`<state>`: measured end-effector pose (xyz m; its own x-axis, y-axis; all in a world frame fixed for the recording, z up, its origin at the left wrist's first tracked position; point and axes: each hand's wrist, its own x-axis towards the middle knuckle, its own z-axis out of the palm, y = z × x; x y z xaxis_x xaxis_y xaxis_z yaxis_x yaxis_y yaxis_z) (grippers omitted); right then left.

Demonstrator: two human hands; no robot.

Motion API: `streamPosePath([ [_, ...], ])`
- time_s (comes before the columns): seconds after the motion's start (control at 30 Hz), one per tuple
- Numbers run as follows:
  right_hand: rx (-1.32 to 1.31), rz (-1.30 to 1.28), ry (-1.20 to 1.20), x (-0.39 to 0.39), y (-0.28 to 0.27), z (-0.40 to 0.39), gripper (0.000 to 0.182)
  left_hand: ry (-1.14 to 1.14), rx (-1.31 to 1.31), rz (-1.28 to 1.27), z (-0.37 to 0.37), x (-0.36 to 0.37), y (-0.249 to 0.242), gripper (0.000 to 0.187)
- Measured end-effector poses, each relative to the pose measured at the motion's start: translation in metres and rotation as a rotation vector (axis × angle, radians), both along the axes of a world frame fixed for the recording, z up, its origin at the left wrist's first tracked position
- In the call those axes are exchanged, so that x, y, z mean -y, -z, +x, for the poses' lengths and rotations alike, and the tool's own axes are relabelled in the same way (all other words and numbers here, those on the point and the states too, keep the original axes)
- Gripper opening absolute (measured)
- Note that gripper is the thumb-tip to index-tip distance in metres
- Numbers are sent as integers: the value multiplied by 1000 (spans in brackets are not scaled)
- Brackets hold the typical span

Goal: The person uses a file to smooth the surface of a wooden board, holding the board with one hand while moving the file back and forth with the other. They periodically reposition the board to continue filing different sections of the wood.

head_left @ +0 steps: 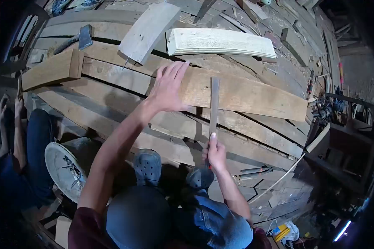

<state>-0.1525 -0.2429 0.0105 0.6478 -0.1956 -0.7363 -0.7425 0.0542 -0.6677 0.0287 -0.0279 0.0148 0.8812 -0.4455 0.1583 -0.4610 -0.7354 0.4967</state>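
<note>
A wooden board point(253, 93) lies across the floor planks in front of me. My left hand point(168, 87) is open, its fingers stretched over the left end of this board. In my right hand point(215, 153) is a long, flat metal-bladed tool point(214, 103), gripped at its near end with the thumb along it. A bit of red shows below that fist; the handle is mostly hidden. The blade points away from me and overlaps the board's middle. Beyond the board are a white-painted moulded piece point(220, 41) and a grey plank point(149, 31) with nails sticking out.
To the left lie a hatchet point(85, 37) and a wooden block point(52, 70). A bucket point(54, 166) holding nails or metal scraps stands beside my left arm, near another person point(37, 153). Pliers-like tools point(253, 171) rest at right, by a dark wooden box point(340, 153).
</note>
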Motion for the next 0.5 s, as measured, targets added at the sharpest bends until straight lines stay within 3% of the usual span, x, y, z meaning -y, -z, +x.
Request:
streamPosePath([
  [0.07, 84, -114, -41, -3, 11, -2, 57, 1, -9, -1, 1, 1, -4, 132],
  [0.33, -7, 23, -17, -1, -9, 2, 56, 0, -14, 5, 1, 1, 0, 130],
  [0.37, -8, 43, -16, 1, -13, 1, 42, -4, -27, 30, 1, 1, 0, 130],
  [0.47, 283, -291, -187, -7, -24, -9, 33, -2, -24, 1, 0, 1, 1, 130],
  [0.5, 393, -393, -257, -8, -25, -11, 46, -11, -52, 19, 1, 2, -2, 130],
])
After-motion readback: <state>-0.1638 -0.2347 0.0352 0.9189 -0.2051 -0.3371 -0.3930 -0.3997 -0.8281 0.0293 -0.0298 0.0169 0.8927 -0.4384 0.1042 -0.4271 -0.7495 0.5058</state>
